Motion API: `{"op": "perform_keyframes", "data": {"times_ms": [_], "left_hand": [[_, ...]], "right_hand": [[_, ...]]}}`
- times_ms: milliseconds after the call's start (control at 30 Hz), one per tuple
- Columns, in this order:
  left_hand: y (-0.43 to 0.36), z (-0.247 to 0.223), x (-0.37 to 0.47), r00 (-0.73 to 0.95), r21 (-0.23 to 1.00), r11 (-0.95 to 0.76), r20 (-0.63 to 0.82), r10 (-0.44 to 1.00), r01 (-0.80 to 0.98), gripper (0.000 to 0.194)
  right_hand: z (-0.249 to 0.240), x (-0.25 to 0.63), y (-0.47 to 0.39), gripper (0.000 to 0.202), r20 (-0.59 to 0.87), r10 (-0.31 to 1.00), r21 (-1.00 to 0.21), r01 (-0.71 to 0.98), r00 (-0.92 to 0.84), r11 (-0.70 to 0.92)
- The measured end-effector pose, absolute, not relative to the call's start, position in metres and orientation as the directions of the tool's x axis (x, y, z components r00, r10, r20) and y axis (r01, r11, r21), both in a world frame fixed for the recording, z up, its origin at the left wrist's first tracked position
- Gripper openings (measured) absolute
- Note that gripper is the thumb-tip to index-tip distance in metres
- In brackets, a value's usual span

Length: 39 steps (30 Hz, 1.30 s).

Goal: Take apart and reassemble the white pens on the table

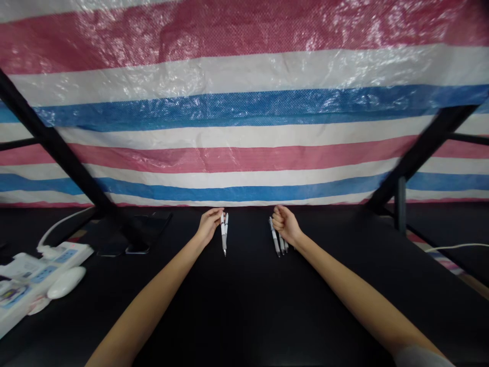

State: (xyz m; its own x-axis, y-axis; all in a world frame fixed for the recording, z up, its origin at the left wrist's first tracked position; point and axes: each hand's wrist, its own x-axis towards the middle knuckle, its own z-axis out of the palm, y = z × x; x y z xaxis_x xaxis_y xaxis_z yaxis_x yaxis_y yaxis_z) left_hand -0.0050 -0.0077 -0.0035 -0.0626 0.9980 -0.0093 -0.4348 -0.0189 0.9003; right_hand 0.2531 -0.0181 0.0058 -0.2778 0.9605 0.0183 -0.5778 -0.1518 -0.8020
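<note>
Head view, middle of the frame: left hand point(209, 224) pinches two pens point(224, 233), right hand point(284, 223) fists more pens point(278, 242), which might slip onto the table point(244, 306).

Two white pens point(224, 232) at left, three pens point(278, 242) at right, two phones point(137, 239), one power strip point(34, 278), one mouse point(65, 282).

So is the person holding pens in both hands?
Yes, the left hand holds two white pens and the right hand is closed around a few grey pens.
</note>
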Motion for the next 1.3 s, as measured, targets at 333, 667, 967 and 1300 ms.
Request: {"op": "perform_keyframes", "data": {"times_ms": [333, 667, 967, 1300], "left_hand": [[-0.008, -0.003, -0.006, -0.060, 0.893, -0.001, -0.029, 0.998, -0.450, 0.015], [-0.006, -0.005, -0.006, -0.073, 0.908, -0.010, -0.023, 0.997, -0.418, 0.015], [-0.008, 0.002, -0.004, -0.027, 0.966, -0.098, 0.095, 0.995, -0.238, 0.029], [0.000, -0.014, -0.005, 0.072, 0.883, -0.309, 0.303, 0.950, 0.353, 0.050]], "right_hand": [[0.003, 0.255, -0.014, 0.021, -0.014, 0.950, -0.766, -0.608, -0.312, -0.211], [0.003, 0.256, -0.013, 0.031, -0.044, 0.943, -0.751, -0.612, -0.330, -0.249], [0.003, 0.255, -0.013, 0.032, -0.033, 0.944, -0.755, -0.611, -0.328, -0.239], [0.005, 0.255, -0.014, 0.029, -0.026, 0.940, -0.753, -0.612, -0.340, -0.242]]}}
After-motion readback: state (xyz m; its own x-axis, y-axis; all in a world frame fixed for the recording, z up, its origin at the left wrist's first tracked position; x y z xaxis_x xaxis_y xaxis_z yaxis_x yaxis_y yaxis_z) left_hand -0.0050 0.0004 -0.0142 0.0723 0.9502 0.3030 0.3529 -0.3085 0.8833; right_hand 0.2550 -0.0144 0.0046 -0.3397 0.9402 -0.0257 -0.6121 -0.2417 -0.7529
